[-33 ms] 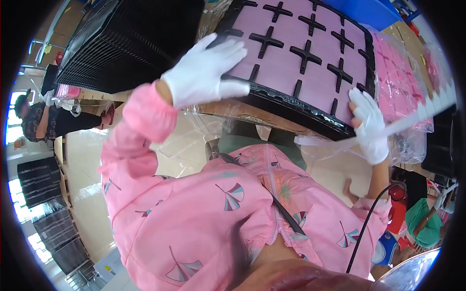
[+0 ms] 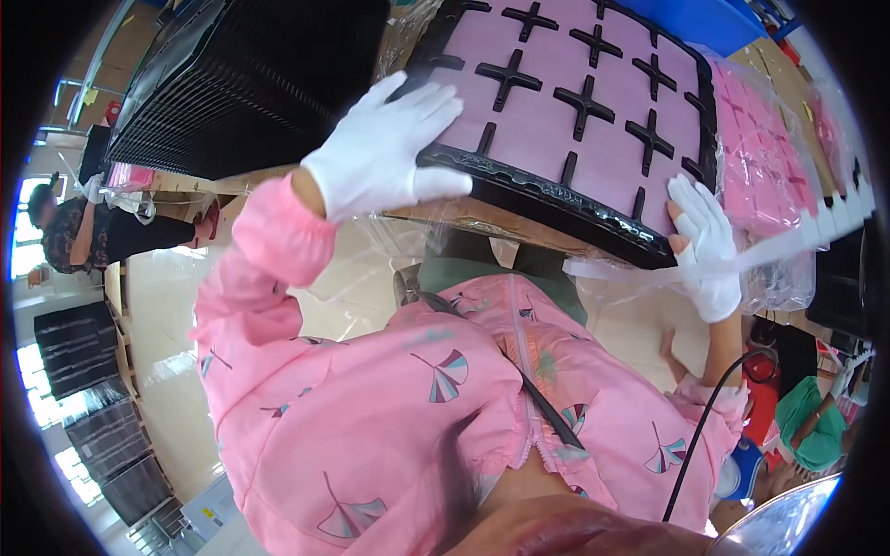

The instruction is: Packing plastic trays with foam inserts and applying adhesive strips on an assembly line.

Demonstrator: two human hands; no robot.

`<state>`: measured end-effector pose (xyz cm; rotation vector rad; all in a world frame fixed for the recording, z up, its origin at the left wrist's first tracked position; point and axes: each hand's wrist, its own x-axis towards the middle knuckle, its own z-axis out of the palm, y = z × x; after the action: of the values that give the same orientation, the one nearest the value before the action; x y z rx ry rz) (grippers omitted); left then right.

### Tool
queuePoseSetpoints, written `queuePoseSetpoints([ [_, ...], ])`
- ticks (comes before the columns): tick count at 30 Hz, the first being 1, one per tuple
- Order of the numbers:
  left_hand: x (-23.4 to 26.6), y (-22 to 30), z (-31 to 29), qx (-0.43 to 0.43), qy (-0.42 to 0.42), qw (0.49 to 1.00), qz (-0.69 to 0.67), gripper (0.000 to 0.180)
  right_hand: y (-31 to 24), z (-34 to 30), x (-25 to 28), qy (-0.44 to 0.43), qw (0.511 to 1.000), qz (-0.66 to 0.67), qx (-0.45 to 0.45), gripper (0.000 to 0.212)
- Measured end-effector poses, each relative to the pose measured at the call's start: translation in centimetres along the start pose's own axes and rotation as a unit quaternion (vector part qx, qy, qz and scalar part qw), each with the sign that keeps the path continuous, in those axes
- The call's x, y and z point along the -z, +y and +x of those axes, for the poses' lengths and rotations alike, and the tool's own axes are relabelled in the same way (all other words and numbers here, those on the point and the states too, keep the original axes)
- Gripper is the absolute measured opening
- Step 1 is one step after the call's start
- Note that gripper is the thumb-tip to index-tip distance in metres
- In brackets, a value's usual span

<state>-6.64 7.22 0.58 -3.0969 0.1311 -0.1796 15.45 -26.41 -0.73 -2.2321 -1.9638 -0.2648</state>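
A black plastic tray (image 2: 565, 193) lies in front of me, lined with pink-lilac sheet pieces (image 2: 528, 139) that its raised black crosses poke up through. My left hand (image 2: 375, 148), in a white glove, rests over the tray's near left corner, fingers spread and thumb along the near rim. At the near right corner is my right hand (image 2: 709, 246), also white-gloved, its fingers stretched out along the tray's edge and some bare fingertips showing. A translucent white toothed strip (image 2: 779, 248) passes by the right hand; I cannot tell whether they touch. Neither hand grips anything.
A tall stack of black trays (image 2: 250, 88) stands at the left. To the right lie bagged pink sheets (image 2: 765, 148), and a blue bin (image 2: 709, 23) sits at the far side. Other people (image 2: 69, 222) are at the left and lower right. A black cable (image 2: 700, 426) hangs by my right arm.
My left hand has shifted slightly left and toward me along the tray's corner. My right hand has dropped a little toward me. The tray stays in place.
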Motion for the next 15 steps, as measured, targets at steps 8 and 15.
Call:
queuePoseSetpoints([
  [8, 0.8, 1.0, 1.2, -0.001, -0.040, 0.998, 0.045, 0.090, -1.7, -0.4, 0.9, -0.009, 0.999, 0.042, -0.018, 0.034],
  [15, 1.1, 0.8, 1.3, -0.014, -0.047, 0.998, 0.039, 0.091, -1.6, 0.1, 1.8, -0.031, 0.998, 0.063, 0.004, 0.030],
])
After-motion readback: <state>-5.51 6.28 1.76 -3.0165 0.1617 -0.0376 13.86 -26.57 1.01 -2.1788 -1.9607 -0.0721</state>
